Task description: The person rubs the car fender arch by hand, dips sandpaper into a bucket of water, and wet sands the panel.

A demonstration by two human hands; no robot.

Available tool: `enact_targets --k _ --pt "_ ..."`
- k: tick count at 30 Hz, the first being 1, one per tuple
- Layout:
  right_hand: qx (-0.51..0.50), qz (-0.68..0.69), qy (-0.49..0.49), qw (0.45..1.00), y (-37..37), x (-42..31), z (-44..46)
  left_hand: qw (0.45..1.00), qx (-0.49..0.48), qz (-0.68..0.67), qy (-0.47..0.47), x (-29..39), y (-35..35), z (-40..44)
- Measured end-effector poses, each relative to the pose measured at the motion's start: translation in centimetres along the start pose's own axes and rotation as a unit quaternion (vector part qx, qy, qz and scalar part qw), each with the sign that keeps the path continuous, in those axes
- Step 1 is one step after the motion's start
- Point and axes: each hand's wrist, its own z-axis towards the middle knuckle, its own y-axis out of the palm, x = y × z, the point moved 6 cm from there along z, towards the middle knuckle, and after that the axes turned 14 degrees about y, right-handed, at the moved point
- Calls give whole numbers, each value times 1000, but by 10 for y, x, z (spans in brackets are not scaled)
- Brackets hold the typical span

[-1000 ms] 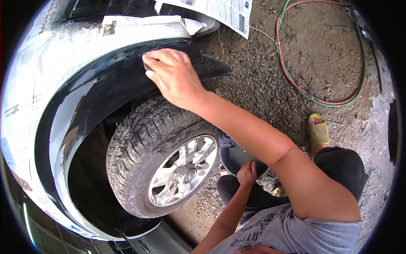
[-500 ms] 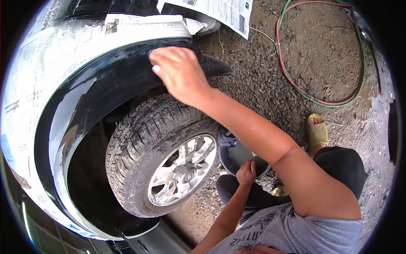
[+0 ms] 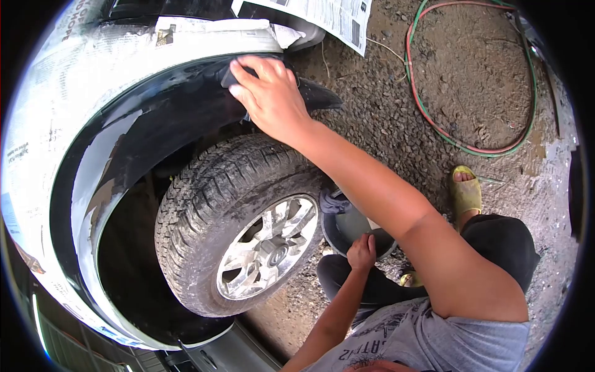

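Note:
My right hand presses a piece of dark grey sandpaper against the upper part of the black wheel-arch trim. Its fingers are bent over the sheet, which mostly hides under them. A small blue bit shows below the palm. Lower down, my left hand is closed in a fist at the near rim of a dark bucket. Whatever it may grip there is hidden. A grey-blue cloth hangs over the bucket's far edge, beside the wheel.
The tyre with its silver rim stands below the arch. Newspaper masks the white car body. A red and green hose lies coiled on the gravel. A yellow sandal is on my foot.
My right hand has shifted slightly right along the trim and turned, so the dark sheet under its fingers now shows. My left hand has stayed in place.

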Motion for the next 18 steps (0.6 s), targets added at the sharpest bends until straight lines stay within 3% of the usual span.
enact_targets --k 7,13,16,18 --pt "41 -28 -13 999 1 -5 5 999 42 -20 19 5 -7 3" --pt "37 -20 -7 999 -2 -8 2 999 29 -13 24 8 -10 2" --pt "57 -25 -49 997 -2 -6 -3 1000 -6 -21 6 1 -4 1" --pt "20 -21 -13 999 1 1 13 1000 10 -21 10 5 -8 1"
